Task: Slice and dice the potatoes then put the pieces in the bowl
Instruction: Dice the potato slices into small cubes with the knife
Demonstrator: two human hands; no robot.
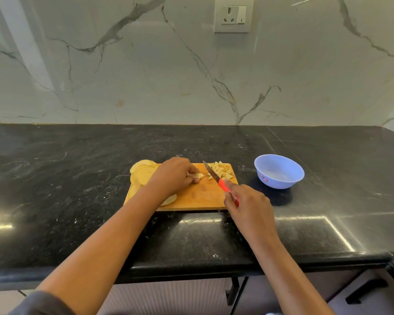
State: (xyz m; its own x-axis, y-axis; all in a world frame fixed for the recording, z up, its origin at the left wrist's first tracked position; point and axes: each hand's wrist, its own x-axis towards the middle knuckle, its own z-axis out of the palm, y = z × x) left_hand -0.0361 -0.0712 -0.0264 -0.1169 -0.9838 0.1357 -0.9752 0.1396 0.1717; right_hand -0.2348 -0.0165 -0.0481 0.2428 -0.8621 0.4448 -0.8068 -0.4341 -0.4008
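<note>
A wooden cutting board lies on the black counter. Round potato slices are stacked along its left end, partly hidden by my left arm. A heap of diced potato sits at the board's far right corner. My left hand holds a few potato strips down on the board with curled fingers. My right hand grips the red handle of a knife, forefinger along the handle, its blade pointing away between the strips and the diced heap. A pale blue bowl, with nothing in it, stands to the right of the board.
The black stone counter runs to a marble wall with a socket. The counter's front edge is near my body, with cabinet handles below at the right.
</note>
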